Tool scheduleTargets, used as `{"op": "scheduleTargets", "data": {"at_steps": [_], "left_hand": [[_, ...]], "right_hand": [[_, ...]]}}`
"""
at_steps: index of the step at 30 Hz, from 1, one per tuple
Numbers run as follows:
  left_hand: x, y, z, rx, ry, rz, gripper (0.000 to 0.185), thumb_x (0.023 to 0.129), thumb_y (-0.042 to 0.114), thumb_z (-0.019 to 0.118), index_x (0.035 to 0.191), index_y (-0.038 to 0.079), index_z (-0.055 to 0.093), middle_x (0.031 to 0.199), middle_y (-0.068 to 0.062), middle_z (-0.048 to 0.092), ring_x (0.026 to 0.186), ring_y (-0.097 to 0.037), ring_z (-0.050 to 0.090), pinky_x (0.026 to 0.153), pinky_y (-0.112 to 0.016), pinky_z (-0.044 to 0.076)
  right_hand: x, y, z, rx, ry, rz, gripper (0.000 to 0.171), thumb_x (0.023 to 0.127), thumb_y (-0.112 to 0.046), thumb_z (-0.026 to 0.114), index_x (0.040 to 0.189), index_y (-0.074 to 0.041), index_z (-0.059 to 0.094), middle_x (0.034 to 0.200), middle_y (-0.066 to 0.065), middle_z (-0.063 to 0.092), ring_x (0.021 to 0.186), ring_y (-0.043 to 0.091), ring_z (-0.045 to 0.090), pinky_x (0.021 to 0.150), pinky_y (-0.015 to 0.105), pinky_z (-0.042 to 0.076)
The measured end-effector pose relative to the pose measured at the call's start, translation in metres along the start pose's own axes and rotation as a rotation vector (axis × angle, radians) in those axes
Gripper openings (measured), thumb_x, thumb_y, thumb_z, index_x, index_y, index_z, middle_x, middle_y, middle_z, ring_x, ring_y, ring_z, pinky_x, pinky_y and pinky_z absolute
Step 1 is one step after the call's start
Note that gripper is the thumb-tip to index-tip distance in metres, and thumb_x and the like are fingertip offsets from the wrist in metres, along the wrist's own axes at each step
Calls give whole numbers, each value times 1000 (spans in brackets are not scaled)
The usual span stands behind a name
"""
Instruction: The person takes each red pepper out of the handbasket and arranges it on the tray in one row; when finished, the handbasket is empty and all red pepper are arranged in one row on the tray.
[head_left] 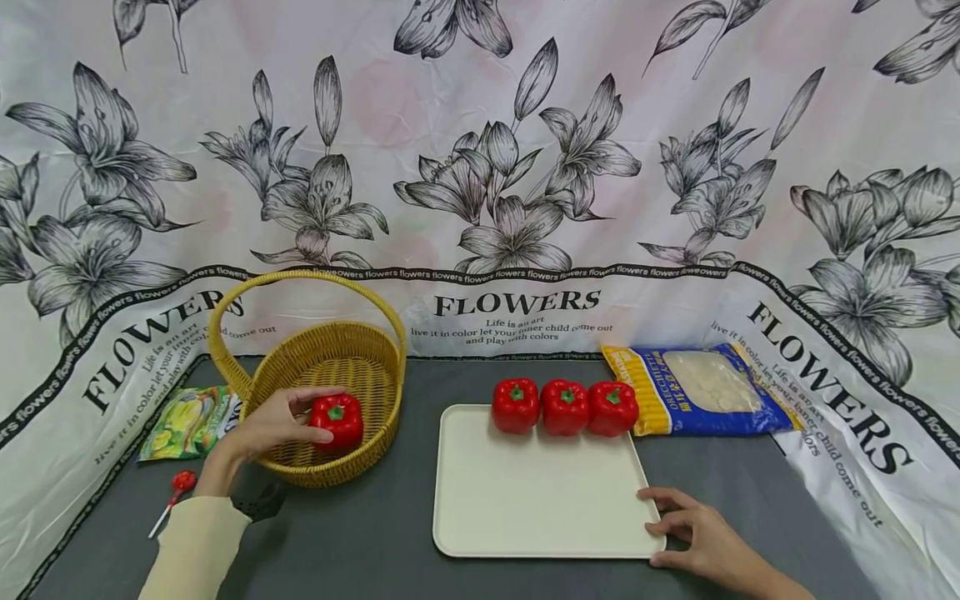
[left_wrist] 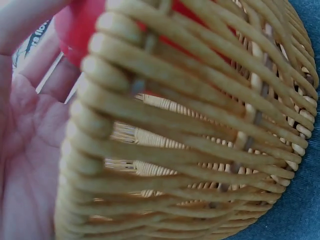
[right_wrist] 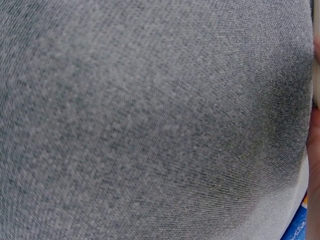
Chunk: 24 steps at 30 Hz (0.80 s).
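My left hand (head_left: 281,421) reaches into the yellow wicker basket (head_left: 375,342) and grips a red bell pepper (head_left: 337,421) over its floor. In the left wrist view the basket wall (left_wrist: 200,150) fills the frame, with the pepper (left_wrist: 80,25) and my palm (left_wrist: 25,150) behind it. Three more red bell peppers (head_left: 564,407) stand in a row at the far edge of a cream tray (head_left: 536,500). My right hand (head_left: 693,533) rests flat on the table, its fingers touching the tray's near right corner.
A blue and yellow pasta bag (head_left: 701,390) lies right of the tray. A green snack packet (head_left: 191,421) and a red lollipop (head_left: 180,483) lie left of the basket. Grey cloth (right_wrist: 150,120) covers the table; a flowered backdrop rises behind and at both sides.
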<state>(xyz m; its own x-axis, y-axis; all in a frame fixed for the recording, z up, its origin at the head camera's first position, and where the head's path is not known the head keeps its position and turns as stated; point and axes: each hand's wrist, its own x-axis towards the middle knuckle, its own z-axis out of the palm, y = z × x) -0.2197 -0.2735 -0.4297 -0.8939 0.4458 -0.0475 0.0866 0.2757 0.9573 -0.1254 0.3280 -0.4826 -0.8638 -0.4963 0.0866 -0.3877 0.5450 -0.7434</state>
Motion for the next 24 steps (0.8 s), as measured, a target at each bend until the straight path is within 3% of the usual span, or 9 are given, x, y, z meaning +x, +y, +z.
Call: {"op": "scheduleTargets", "data": {"at_steps": [6, 12, 18, 24], "left_hand": [[-3, 5, -4, -31, 46, 82, 55, 79, 3, 66, 130, 4, 46, 124, -15, 50, 102, -19, 57, 80, -32, 50], [-6, 17, -6, -92, 1, 113, 55, 81, -1, 63, 131, 0, 42, 123, -8, 53, 104, -20, 56, 80, -35, 50], [-4, 36, -1, -50, 5, 117, 54, 80, 3, 64, 130, 1, 44, 122, -9, 52, 102, -19, 56, 79, -34, 51], [4, 53, 8, 6, -64, 214, 54, 80, 3, 64, 130, 2, 45, 122, -15, 52, 103, -23, 55, 79, -36, 51]], "right_hand": [[1, -1, -1, 0, -12, 19, 29, 66, -33, 77, 87, -14, 71, 120, 15, 49, 98, 2, 47, 72, 17, 50], [0, 0, -2, -1, -29, 57, 28, 66, -34, 77, 86, -16, 71, 121, 14, 49, 97, 2, 47, 72, 16, 50], [0, -1, -2, -12, -29, 56, 29, 66, -35, 77, 86, -15, 72, 121, 14, 49, 97, 3, 47, 72, 16, 50], [0, -2, -2, -16, -26, 46, 28, 66, -34, 77, 86, -15, 72, 120, 13, 49, 96, 4, 47, 71, 16, 50]]}}
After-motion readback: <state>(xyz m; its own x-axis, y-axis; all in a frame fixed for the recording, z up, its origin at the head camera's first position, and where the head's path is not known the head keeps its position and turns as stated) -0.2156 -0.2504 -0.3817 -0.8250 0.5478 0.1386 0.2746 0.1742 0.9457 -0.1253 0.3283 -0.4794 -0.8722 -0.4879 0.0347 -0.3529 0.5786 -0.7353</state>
